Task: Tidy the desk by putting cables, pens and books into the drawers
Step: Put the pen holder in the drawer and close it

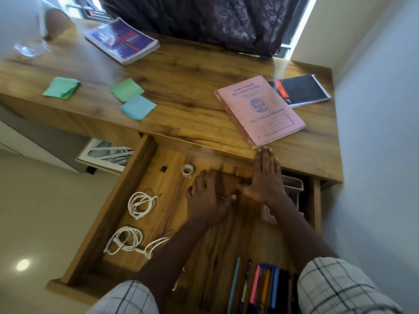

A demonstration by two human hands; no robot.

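Drawer (145,200) is pulled out under the desk (181,87). Already in it: three white cable coils (141,203), pens (260,284) lined up at the near right, plus a tape roll (187,170).

Left to do, judging from here: books. Pink record book (260,109) sits at the desk's front edge, one corner just past it; black notebook (299,90) lies partly under its far side; purple book (122,40) sits well apart at the back left. Sticky notes (133,98) also on top, not in task scope.

Left hand (208,196) is flat, fingers spread, holding nothing, over the drawer floor. Right hand (265,175) is flat and empty too, fingertips just short of the pink book's near corner.

Room: mid-drawer floor is bare, looks enough for a book laid flat. Wall is close on the right; the desk lip overhangs the drawer's back.
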